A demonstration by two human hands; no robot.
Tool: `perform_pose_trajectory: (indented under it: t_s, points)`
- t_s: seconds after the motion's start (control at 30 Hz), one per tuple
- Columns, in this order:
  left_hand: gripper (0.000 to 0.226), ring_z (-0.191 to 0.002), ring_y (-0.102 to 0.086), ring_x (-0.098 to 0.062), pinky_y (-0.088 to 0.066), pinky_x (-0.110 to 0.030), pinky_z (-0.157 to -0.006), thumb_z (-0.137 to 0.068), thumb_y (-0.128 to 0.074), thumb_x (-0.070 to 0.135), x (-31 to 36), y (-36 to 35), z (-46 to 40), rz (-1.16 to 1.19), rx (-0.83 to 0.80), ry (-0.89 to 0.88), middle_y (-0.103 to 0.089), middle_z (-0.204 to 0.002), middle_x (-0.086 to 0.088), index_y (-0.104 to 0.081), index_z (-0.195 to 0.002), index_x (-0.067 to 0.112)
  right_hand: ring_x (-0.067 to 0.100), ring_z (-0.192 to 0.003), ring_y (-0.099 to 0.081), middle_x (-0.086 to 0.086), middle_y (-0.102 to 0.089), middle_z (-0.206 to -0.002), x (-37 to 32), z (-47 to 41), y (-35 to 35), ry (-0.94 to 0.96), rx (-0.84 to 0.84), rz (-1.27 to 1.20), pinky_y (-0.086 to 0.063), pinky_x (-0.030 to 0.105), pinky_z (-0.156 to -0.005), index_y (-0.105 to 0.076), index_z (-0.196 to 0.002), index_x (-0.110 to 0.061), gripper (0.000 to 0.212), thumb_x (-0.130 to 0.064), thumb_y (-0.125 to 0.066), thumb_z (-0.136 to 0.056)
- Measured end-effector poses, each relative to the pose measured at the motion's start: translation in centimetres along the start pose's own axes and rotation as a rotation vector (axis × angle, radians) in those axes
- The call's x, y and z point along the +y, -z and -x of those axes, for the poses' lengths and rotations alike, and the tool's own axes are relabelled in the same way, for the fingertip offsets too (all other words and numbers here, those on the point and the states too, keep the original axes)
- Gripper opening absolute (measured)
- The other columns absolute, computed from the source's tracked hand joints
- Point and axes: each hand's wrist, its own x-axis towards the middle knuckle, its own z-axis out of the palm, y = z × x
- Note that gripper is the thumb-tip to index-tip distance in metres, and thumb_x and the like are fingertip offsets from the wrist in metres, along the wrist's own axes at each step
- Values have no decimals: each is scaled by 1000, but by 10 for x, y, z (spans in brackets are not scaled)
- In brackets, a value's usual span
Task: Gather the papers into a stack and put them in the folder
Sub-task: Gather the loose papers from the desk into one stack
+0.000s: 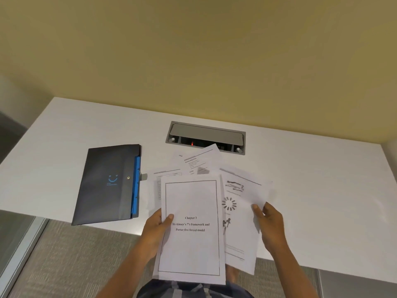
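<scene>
My left hand (pixel 158 225) grips the left edge of a white title page (pixel 191 244) with a black border that reads "Chapter 3". My right hand (pixel 269 222) holds the right edge of a second printed sheet (pixel 240 224) with diagrams, tucked behind the title page. Both sheets are lifted over the table's front edge. Loose printed papers (pixel 199 162) lie fanned on the white table behind them. A dark folder (pixel 107 186) with a blue smiley mark and blue tabs lies shut on the table to the left.
The white table (pixel 322 179) has a grey cable hatch (pixel 205 137), lid raised, just behind the papers. A yellow-green wall rises beyond. Grey carpet and a metal rail show below the front edge at left.
</scene>
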Motion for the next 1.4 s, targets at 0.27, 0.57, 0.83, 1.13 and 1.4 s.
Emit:
perform_pose_trajectory:
  t_s: [0.27, 0.57, 0.83, 1.13, 1.4]
  points:
    - [28, -121, -69, -20, -51, -50, -111, -100, -65, 28, -8, -5, 4, -86, -43, 46, -77, -123, 5, -67, -127, 26, 35, -94, -76, 21, -78, -110, 6, 2, -47, -83, -302, 149, -57, 33, -72, -79, -111, -14, 20, -27, -67, -101]
    - [33, -125, -67, -22, -48, -48, -115, -100, -66, 27, -14, 3, 9, 20, -110, 114, -77, -127, 1, -65, -132, 19, 34, -97, -76, 12, -82, -109, -4, 17, -74, -207, -546, 184, -56, 41, -77, -80, -115, -24, 22, -20, -62, -103]
    - [32, -126, -62, -25, -51, -49, -109, -100, -65, 20, -17, 8, 13, -44, 7, 98, -68, -132, 2, -59, -132, 24, 23, -87, -78, 8, -83, -101, -8, -14, -88, -218, -386, 260, -62, 43, -85, -81, -107, -19, 44, -55, -55, -102]
    - [30, -107, -67, -20, -52, -50, -103, -101, -62, 11, -22, 31, 16, 64, 154, 42, -71, -119, 0, -58, -128, 23, 37, -132, -47, 14, -49, -138, 1, -90, -92, 7, -3, 1126, -52, 52, -97, -46, -144, -11, 105, -69, -85, -65]
    - [33, -117, -70, -30, -54, -60, -104, -101, -63, 16, -34, 48, 13, 80, 205, 35, -75, -123, -3, -62, -133, 24, 39, -126, -50, 16, -45, -135, 11, -108, -103, -38, 13, 1172, -54, 50, -96, -38, -142, -6, 118, -52, -100, -53]
